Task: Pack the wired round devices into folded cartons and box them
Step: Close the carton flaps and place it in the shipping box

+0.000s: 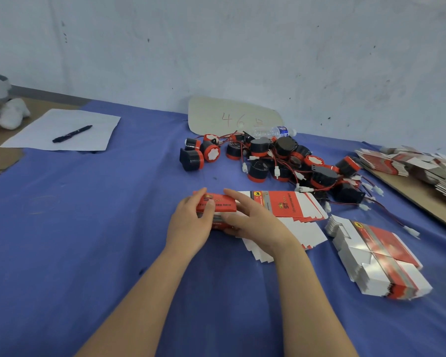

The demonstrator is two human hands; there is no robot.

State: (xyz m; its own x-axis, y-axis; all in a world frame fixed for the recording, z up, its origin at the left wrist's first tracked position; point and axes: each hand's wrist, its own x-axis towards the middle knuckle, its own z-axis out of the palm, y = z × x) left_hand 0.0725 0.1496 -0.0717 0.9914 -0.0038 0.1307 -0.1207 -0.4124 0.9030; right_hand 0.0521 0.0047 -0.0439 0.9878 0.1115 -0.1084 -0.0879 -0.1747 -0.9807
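**A:** Blue cloth covers the tabletop, with a scuffed pale wall rising right behind it.

**B:** Far left there's a white paper sheet, and a black pen lying on it.

**A:** Centre of the action: left hand and right hand are both on a red carton, low over the cloth. The left grip is wrapped round its near end, thumb on top. The right grip pinches it, fingers along the top edge and thumb underneath.

**B:** And the round devices?

**A:** Heaped just behind the carton, black and red, wires tangled. A clear water bottle lies at the back of the heap.

**B:** Any writing?

**A:** A cardboard sign leans on the wall with "46" written by hand. The small marks beside it are too blurred to read. The flat cartons under the right hand show "ST" by a yellow badge, and the finer print is perhaps a product line, though it's unreadable.

**B:** Another stack of flats sits near right, apart from the first, with more spread on a brown board at the far right.
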